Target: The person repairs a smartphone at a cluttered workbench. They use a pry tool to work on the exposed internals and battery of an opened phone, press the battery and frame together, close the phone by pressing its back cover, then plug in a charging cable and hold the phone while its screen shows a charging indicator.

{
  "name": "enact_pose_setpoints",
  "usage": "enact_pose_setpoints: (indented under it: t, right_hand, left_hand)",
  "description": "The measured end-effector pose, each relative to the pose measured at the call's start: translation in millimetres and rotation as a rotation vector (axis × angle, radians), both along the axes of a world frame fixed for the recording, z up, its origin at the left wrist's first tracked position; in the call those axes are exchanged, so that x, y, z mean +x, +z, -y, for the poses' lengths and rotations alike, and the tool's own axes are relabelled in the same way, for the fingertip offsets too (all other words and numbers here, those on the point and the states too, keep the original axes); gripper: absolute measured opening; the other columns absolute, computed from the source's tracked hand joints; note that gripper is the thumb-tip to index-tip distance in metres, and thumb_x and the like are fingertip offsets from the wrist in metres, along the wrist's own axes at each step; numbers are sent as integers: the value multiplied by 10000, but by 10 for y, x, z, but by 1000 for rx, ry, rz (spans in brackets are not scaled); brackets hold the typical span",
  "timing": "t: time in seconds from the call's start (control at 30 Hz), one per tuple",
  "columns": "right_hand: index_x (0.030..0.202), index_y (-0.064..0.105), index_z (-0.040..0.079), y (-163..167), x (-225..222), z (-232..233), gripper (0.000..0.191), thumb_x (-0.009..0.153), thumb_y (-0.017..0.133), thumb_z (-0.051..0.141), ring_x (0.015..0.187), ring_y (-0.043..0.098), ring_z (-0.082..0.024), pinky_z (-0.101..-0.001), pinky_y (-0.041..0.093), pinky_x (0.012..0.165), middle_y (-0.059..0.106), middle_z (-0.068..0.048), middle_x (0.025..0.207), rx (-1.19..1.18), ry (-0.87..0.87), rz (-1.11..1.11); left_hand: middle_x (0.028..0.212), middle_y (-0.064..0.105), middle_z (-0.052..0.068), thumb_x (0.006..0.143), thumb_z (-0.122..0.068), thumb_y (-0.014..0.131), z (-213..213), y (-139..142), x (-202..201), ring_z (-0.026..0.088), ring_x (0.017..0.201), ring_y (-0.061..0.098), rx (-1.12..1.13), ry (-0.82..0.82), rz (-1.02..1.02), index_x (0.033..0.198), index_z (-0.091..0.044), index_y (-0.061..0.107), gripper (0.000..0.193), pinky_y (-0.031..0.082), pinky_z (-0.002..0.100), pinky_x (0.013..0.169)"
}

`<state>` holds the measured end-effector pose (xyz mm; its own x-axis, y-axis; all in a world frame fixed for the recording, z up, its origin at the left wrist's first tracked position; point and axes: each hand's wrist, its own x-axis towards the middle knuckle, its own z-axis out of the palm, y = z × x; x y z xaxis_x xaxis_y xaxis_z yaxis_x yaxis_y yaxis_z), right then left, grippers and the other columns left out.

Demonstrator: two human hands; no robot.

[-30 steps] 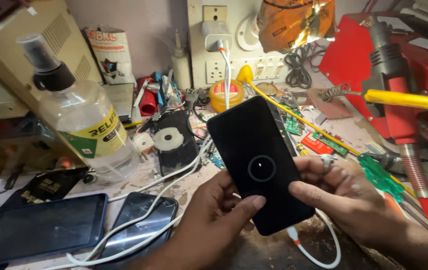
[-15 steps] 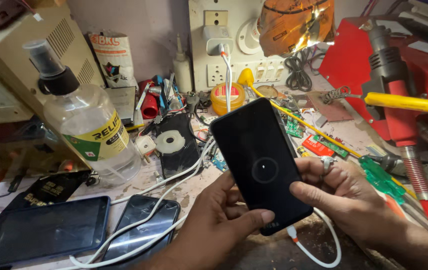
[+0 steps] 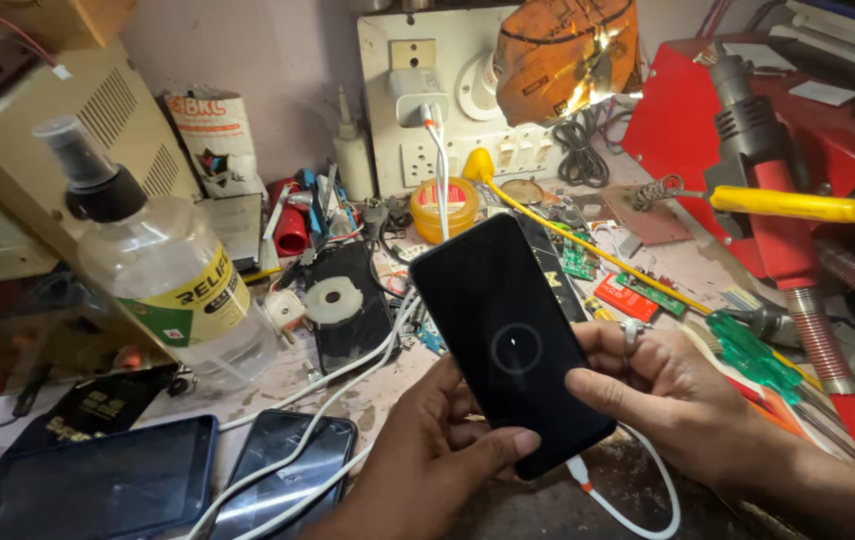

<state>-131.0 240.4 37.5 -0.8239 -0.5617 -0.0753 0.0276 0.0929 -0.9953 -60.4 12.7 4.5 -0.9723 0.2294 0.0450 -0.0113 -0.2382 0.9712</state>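
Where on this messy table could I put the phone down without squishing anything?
The best bare patch lies between the clear spray bottle and the white cable, above the two dark devices. Another strip shows near the red circuit board. Behind the black phone, around the yellow tin, tools crowd everything.

Glossy black glass phone (image 3: 508, 340), clear plastic spray bottle (image 3: 173, 290), rough worn benchtop (image 3: 368, 400)

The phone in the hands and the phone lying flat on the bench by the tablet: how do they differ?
The held phone is lifted and tilted, gripped by the left hand and right hand; the bench phone lies flat, untouched. The held phone shows a ring on its screen and has a white cable plugged in; the bench phone's screen is blank, with cables only draped across it. Both are dark slabs.
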Motion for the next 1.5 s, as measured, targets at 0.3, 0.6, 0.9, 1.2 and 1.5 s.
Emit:
enact_pose_setpoints:
  t: [0.3, 0.6, 0.9, 1.2, 1.5]
  right_hand:
    - [1163, 651, -47, -22, -9, 3, 281, 909, 608, 65, 816, 738, -118, -296, 623, 737, 792, -109, 957, 7, 11, -16]
    - [1184, 689, -66, 19, 5, 48, 305, 923, 606, 69, 853, 744, -117, -287, 621, 770, 791, -99, 984, 9, 28, -84]
    - [1222, 668, -54, -93, -41, -2, 294, 963, 590, 61, 922, 729, -125, -291, 599, 832, 773, -103, 1040, -52, 37, -58]
    - [1252, 630, -44, -96, -31, -53, 321, 956, 583, 70, 945, 738, -131, -307, 609, 840, 760, -99, 1072, -60, 66, -62]
    - [1253, 633, -56, -47, 11, -35, 309, 969, 586, 56, 950, 727, -135, -313, 604, 856, 756, -101, 1080, -64, 81, -57]
  left_hand:
    - [1184, 710, 82, 845, 20, 706, -3, -15, 9, 137, 1047, 719, -10, 11, -30, 1498, -107, 450, 712, 603, 278, 839]
    - [1172, 703, 84, 865, -27, 687, -25, -31, -12, 173, 1015, 737, 3, 10, 22, 1488, -115, 416, 684, 625, 308, 787]
    - [1152, 722, 64, 897, -72, 689, -30, -71, -29, 124, 937, 717, -80, 28, 32, 1455, -115, 451, 608, 605, 279, 716]
    - [1133, 727, 46, 910, -27, 650, -57, -27, -25, 134, 906, 737, -78, 38, 51, 1488, -155, 442, 628, 623, 278, 712]
    - [1090, 744, 107, 922, -25, 649, -49, -39, 31, 169, 907, 736, -32, 14, 23, 1449, -125, 442, 575, 598, 277, 705]
